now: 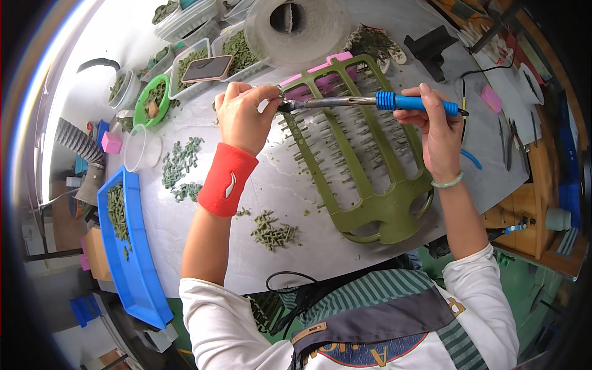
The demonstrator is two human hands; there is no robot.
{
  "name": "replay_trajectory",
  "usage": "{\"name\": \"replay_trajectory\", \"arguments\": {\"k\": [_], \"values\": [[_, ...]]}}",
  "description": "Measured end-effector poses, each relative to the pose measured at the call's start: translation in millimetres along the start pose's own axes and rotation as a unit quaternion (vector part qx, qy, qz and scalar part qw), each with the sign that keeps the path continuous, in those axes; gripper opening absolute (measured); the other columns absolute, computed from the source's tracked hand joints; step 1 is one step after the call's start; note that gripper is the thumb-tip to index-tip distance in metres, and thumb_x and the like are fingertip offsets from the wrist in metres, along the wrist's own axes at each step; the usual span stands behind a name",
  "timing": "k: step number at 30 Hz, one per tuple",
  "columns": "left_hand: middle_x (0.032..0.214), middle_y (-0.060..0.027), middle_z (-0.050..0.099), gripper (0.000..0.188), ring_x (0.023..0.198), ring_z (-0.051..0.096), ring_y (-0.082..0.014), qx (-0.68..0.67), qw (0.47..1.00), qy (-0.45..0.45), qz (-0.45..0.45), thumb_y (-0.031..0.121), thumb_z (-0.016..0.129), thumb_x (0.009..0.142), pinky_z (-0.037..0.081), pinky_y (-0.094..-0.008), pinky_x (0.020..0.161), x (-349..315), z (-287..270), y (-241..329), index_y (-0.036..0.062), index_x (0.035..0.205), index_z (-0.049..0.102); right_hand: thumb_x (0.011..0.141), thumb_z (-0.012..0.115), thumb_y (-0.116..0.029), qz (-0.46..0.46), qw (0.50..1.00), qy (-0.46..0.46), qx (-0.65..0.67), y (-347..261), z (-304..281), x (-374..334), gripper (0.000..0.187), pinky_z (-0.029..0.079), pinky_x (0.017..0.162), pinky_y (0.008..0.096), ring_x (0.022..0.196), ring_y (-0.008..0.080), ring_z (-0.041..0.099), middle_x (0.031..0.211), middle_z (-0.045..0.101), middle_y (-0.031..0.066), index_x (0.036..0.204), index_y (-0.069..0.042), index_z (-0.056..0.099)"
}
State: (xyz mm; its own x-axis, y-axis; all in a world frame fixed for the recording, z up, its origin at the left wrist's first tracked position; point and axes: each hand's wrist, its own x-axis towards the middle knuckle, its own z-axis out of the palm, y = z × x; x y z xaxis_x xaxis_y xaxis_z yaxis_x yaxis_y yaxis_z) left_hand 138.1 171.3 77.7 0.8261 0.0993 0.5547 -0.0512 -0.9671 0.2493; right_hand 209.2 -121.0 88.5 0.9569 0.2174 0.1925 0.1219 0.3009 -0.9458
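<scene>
My right hand [431, 117] grips a soldering iron [385, 100] by its blue handle, and its metal shaft points left. At the dark tip my left hand [246, 114], with a red wristband [227, 179], is closed in a pinch. Whatever sits between those fingertips is too small to make out. Beneath the iron lies an olive-green frame [370, 200] with long parallel bars and many short green pegs along them. A pink block [320, 74] shows under its far end. Loose small olive pieces [271, 231] are heaped on the table near the frame, and darker green ones [182, 161] lie farther left.
A blue tray [145, 271] stands at the left edge, beside a clear cup [142, 148]. At the back are a green basket [150, 102], tubs of green pieces with a phone [208, 69] on top, and a large round clear container [333, 31]. Pliers [513, 139] lie right.
</scene>
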Motion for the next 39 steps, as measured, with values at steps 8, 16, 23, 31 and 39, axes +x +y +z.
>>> {"name": "replay_trajectory", "arguments": {"k": [8,16,23,31,39], "values": [[0.077,0.0054,0.068,0.012,0.086,0.056,-0.0182,0.028,0.999,0.007,0.015,0.020,0.075,0.074,0.037,-0.0375,0.083,0,-4,-3,0.0193,0.085,0.072,0.096,0.058,-0.027,-0.020,0.999,-0.025,-0.003,-1,2,1,0.032,0.059,0.065,0.0290,0.068,0.0175,0.069,0.085,0.070,0.0121,0.093,0.004,0.068],[0.086,-0.0008,0.071,0.019,0.078,0.062,-0.0152,-0.186,0.981,0.026,-0.041,0.022,0.074,0.082,0.049,-0.0290,0.073,2,-13,-28,0.0094,0.096,0.070,0.095,0.060,-0.027,-0.002,0.998,0.012,-0.063,-30,-23,-8,0.031,0.058,0.064,0.0267,0.066,0.0154,0.067,0.088,0.068,0.0093,0.095,0.004,0.066],[0.087,-0.0129,0.069,0.017,0.078,0.067,-0.0288,0.103,0.950,-0.111,-0.272,0.014,0.072,0.077,0.053,-0.0378,0.073,-81,-62,-176,0.0050,0.091,0.070,0.095,0.059,-0.028,0.025,0.998,0.013,-0.061,-33,-18,-15,0.032,0.054,0.060,0.0255,0.062,0.0134,0.065,0.083,0.067,0.0070,0.092,0.002,0.065],[0.089,-0.0118,0.063,0.023,0.082,0.062,-0.0308,0.091,0.962,-0.126,-0.222,0.018,0.074,0.077,0.050,-0.0402,0.073,-104,-44,-167,0.0054,0.094,0.064,0.096,0.058,-0.028,0.015,0.998,0.002,-0.064,-36,-12,-18,0.032,0.055,0.059,0.0251,0.062,0.0130,0.065,0.082,0.067,0.0071,0.093,0.003,0.066],[0.090,-0.0092,0.059,0.019,0.082,0.059,-0.0272,0.018,0.963,-0.144,-0.227,0.007,0.070,0.077,0.049,-0.0383,0.073,-113,-57,-132,0.0067,0.095,0.063,0.096,0.058,-0.029,0.020,0.998,0.002,-0.063,-38,-14,-19,0.032,0.056,0.059,0.0252,0.063,0.0125,0.066,0.080,0.068,0.0067,0.093,0.002,0.066]]}}
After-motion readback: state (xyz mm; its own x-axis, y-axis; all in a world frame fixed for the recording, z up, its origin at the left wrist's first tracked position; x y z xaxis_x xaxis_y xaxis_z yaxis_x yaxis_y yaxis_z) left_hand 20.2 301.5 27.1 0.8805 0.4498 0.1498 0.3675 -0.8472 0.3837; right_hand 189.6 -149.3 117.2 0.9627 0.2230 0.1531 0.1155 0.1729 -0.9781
